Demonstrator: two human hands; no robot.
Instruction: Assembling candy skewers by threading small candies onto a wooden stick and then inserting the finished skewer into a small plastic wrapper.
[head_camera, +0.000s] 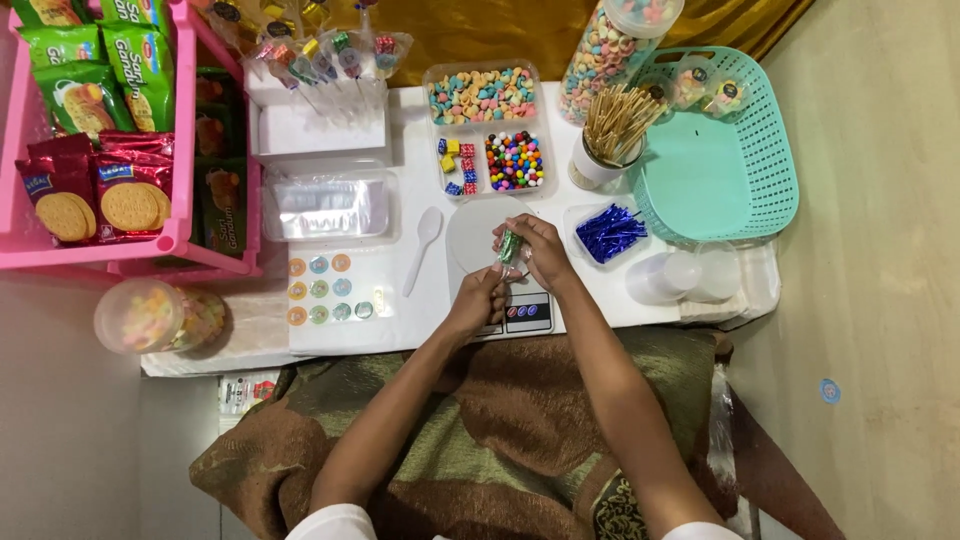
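Both hands are meeting over the white kitchen scale (500, 262). The right hand (543, 252) is pinching a small green-wrapped piece (510, 246) between closed fingers, and the left hand (480, 297) is curling around its lower end just beneath. By the look of it, this piece is mid-assembly. Finished wrapped pops (330, 55) are standing far beyond the left hand; blue twist ties (610, 232) are lying just right of the right hand, candy trays (488, 128) ahead.

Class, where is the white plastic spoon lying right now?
The white plastic spoon lies on the table, left of the kitchen scale and right of the round stickers.
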